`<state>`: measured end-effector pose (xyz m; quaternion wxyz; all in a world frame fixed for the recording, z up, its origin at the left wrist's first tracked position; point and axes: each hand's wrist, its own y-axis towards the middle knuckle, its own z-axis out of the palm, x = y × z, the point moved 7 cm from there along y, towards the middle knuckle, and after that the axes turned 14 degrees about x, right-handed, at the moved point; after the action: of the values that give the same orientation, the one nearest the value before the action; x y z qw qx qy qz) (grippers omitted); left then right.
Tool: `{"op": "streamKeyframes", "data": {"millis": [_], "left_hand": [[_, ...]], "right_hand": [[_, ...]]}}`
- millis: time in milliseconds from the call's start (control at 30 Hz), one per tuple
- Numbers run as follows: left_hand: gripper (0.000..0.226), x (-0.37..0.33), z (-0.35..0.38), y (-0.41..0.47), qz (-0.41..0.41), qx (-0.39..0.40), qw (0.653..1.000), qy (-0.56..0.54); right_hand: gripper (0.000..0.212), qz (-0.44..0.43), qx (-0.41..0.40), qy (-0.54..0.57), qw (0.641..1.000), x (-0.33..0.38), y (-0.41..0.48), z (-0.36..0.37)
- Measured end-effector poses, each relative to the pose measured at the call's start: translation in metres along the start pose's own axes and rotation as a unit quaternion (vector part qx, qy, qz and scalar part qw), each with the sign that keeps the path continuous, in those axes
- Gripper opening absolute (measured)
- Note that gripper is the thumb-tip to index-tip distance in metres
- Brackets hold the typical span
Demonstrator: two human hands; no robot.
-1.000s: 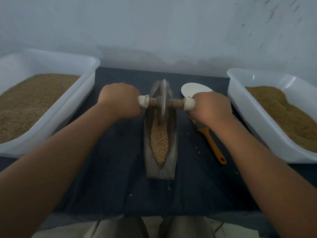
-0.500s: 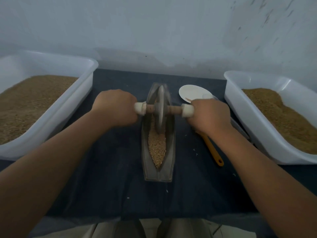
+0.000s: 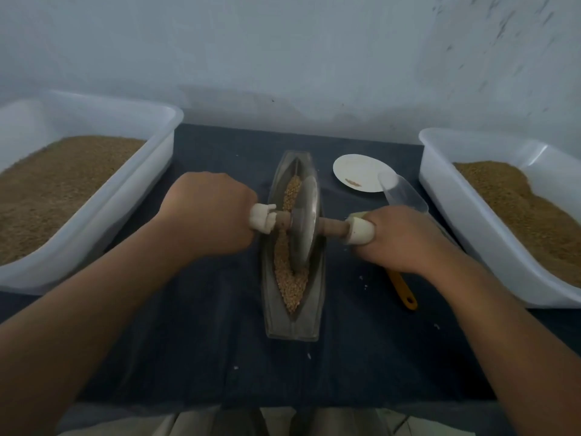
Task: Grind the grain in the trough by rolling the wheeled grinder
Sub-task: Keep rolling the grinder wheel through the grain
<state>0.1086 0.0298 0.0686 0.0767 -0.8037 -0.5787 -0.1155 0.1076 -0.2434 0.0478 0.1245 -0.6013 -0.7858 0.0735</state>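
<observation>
**Wheel drawn back to mid-trough**

The wheeled grinder (image 3: pixel 305 221) has rolled from the far end to the middle of the trough (image 3: pixel 292 325), furrowing the grain (image 3: pixel 290 287). The left hand (image 3: pixel 207 215) and right hand (image 3: pixel 405 240) each clench an axle handle. The kernels look whole, so more passes seem due.

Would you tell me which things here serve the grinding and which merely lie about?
In use: grey metal boat-shaped trough, tan grain in it, metal wheeled grinder, left hand, right hand.
Lying about: round white plate, clear plastic scoop, orange-handled brush, two white plastic tubs.
</observation>
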Motion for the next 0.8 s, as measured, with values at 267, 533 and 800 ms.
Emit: {"op": "streamKeyframes", "data": {"millis": [267,533,800], "left_hand": [[0.025,0.008,0.0,0.035,-0.035,0.021,0.998,-0.038],[0.024,0.003,0.003,-0.001,0.033,0.037,0.999,-0.018],[0.023,0.016,0.004,0.054,-0.047,0.047,0.996,-0.058]], "right_hand": [[0.04,0.077,-0.176,-0.081,0.978,-0.004,0.034,-0.011],[0.023,-0.007,0.083,0.029,0.996,0.0,-0.006,0.006],[0.031,0.091,-0.148,-0.086,0.981,-0.004,0.049,-0.024]]}}
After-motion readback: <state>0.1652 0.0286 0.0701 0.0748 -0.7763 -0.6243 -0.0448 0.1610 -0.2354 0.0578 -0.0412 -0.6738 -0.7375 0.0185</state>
